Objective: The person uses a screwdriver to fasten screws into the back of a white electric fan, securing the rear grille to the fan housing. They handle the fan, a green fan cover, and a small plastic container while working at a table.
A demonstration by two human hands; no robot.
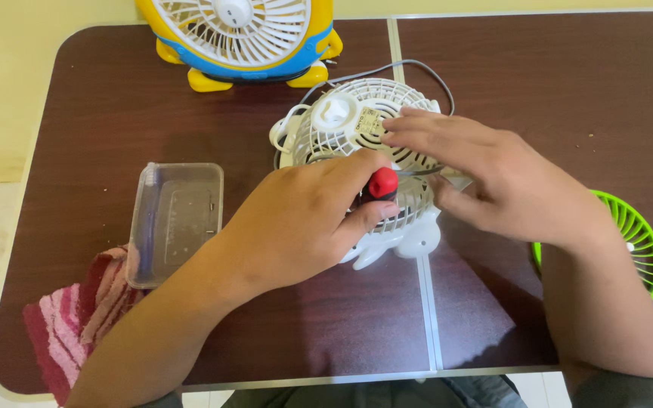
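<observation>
Two bare hands meet over a small white fan (357, 128) lying grille-up near the middle of the dark brown table (153, 113). From the head camera, the left hand (304, 219) is curled tight around a red-handled screwdriver (382, 183), its shaft pointing right across the grille. The right hand (485, 181) lies mostly flat, fingers (410, 128) spread on the grille, thumb tucked under by the shaft; the tip is hidden there. Its grey cord (417, 69) loops behind. A yellow-and-blue fan (243, 38) is cut off at the top edge, and a green fan (640, 234) sits half hidden behind the right forearm. A clear plastic tub (175, 219) rests partly on a striped pink cloth (69, 325).
</observation>
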